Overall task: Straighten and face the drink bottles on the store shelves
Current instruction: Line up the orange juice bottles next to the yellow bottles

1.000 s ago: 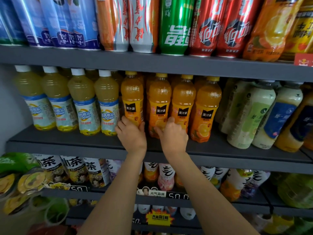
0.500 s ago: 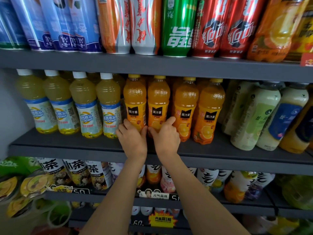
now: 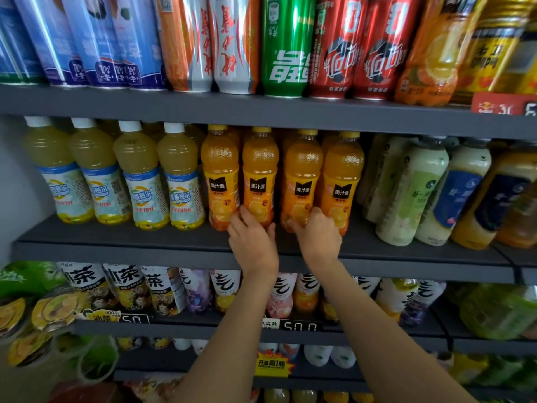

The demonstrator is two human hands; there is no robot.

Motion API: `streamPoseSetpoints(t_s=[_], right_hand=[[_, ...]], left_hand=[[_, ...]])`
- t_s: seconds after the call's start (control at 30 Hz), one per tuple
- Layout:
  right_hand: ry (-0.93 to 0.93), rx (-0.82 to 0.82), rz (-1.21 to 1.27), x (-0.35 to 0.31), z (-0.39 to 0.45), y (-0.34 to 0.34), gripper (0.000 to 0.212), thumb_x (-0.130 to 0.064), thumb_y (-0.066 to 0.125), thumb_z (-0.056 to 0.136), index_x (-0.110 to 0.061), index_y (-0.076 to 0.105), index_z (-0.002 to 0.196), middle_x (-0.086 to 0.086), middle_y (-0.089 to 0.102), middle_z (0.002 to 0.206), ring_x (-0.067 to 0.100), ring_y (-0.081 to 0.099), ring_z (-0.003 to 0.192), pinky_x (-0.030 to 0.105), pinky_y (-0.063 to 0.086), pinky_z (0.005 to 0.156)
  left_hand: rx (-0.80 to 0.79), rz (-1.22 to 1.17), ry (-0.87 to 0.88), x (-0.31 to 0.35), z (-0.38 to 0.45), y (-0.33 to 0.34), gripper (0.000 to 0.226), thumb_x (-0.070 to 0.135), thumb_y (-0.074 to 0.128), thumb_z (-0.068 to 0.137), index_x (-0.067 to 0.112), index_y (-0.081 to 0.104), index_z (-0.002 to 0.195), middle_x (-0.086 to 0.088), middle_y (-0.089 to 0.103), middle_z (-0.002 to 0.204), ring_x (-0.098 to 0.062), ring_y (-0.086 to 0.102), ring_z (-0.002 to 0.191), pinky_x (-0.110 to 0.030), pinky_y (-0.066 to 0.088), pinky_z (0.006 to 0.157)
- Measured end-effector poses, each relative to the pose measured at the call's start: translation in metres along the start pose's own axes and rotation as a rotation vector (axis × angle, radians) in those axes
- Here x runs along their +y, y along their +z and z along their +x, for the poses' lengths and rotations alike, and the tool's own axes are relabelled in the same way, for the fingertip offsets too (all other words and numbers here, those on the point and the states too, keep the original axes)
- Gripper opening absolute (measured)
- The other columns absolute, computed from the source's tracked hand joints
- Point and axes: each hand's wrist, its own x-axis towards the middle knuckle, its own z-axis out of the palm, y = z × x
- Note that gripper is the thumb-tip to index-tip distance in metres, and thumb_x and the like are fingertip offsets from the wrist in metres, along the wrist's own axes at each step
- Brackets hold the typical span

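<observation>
Gripping low on second orange juice bottle (image 3: 259, 181) with left hand (image 3: 253, 242), fingers curled round its base. Right hand (image 3: 318, 237) wrapped round base of third orange juice bottle (image 3: 302, 184), thumb toward the gap between the two. Both bottles upright on middle shelf (image 3: 174, 237), near its front edge, black labels facing out. First orange bottle (image 3: 220, 181) just left of the held pair, fourth orange bottle (image 3: 341, 181) just right, touching or nearly so; cannot tell. More orange bottles behind, mostly hidden.

Handling, as judgement: full plastic bottles, fairly heavy, walls stiff while sealed, label film smooth and a bit slippery. Low grip good for sliding and twisting on the shelf without tipping; waist below the label band likely the surest hold if lifting. Drop unlikely to break one, but knocking neighbours over is a risk in this tight row.

Further out: pale yellow bottles with white caps (image 3: 139, 175) to the left on the same shelf, leaning slightly in this wide view. Green and blue labelled milky bottles (image 3: 412, 193) to the right, tilted. Cans (image 3: 286, 48) on shelf above. Tea bottles (image 3: 130, 286) and price tags (image 3: 299, 326) on shelf below.
</observation>
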Motion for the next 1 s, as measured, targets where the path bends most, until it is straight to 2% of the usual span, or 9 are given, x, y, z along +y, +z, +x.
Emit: streamPoseSetpoints(t_s=[0.23,0.33,0.47,0.53,0.6,0.67,0.87,1.0], right_hand=[[-0.001,-0.016,0.027,-0.007,0.003,0.007,0.043,-0.041,0.063,0.087,-0.006,0.054,0.108,0.014,0.065,0.108,0.032,0.062,0.101,0.04,0.049,0.078],[-0.027,0.011,-0.009,-0.004,0.003,-0.002,0.043,-0.044,0.061,0.087,-0.006,0.054,0.106,0.012,0.066,0.104,0.03,0.064,0.097,0.036,0.048,0.072],[-0.046,0.253,0.073,0.016,0.003,-0.032,0.043,-0.046,0.059,0.088,-0.009,0.054,0.11,0.008,0.066,0.097,0.026,0.064,0.089,0.034,0.047,0.067],[-0.005,0.31,0.15,0.032,0.007,-0.043,0.047,-0.041,0.065,0.085,-0.007,0.048,0.113,0.01,0.058,0.108,0.027,0.059,0.099,0.034,0.042,0.067],[0.064,0.164,0.122,0.044,0.014,-0.044,0.063,-0.039,0.071,0.08,-0.006,0.041,0.124,0.013,0.05,0.123,0.032,0.051,0.113,0.041,0.043,0.077],[0.092,0.004,0.09,0.048,0.019,-0.04,0.067,-0.038,0.074,0.078,-0.006,0.04,0.125,0.014,0.05,0.127,0.033,0.051,0.115,0.043,0.044,0.084],[0.091,0.006,0.068,0.041,0.019,-0.032,0.056,-0.037,0.07,0.082,-0.006,0.041,0.119,0.014,0.054,0.124,0.036,0.054,0.112,0.042,0.044,0.082],[0.093,-0.005,0.115,0.045,0.017,-0.035,0.063,-0.037,0.071,0.081,-0.006,0.039,0.126,0.014,0.051,0.128,0.034,0.051,0.116,0.043,0.043,0.085]], left_hand=[[0.006,0.027,-0.014,-0.002,0.008,-0.001,0.06,0.023,0.061,0.089,0.002,0.033,0.139,-0.018,0.035,0.138,-0.033,0.037,0.125,-0.04,0.034,0.097],[0.018,0.001,-0.01,-0.003,0.007,0.0,0.061,0.024,0.063,0.088,0.002,0.035,0.137,-0.018,0.036,0.138,-0.033,0.038,0.125,-0.041,0.034,0.097],[0.147,-0.102,0.055,0.001,0.002,0.001,0.056,0.019,0.072,0.08,-0.002,0.046,0.126,-0.022,0.047,0.125,-0.037,0.047,0.116,-0.044,0.042,0.09],[0.17,-0.124,0.094,0.007,0.002,0.001,0.059,0.021,0.073,0.079,-0.002,0.045,0.127,-0.021,0.047,0.124,-0.036,0.048,0.117,-0.042,0.042,0.091],[0.119,-0.114,0.036,0.015,0.007,0.001,0.069,0.026,0.071,0.082,0.0,0.037,0.135,-0.02,0.042,0.133,-0.033,0.04,0.125,-0.04,0.037,0.099],[0.093,-0.087,-0.043,0.022,0.014,0.002,0.074,0.028,0.068,0.084,0.002,0.029,0.141,-0.018,0.037,0.139,-0.032,0.034,0.13,-0.039,0.032,0.103],[0.104,-0.064,-0.027,0.018,0.018,0.006,0.068,0.019,0.068,0.084,0.0,0.032,0.139,-0.02,0.038,0.138,-0.035,0.033,0.128,-0.041,0.031,0.103],[0.148,-0.084,0.016,0.015,0.012,-0.002,0.06,0.014,0.068,0.083,-0.001,0.039,0.133,-0.023,0.041,0.133,-0.036,0.036,0.126,-0.043,0.035,0.1]])
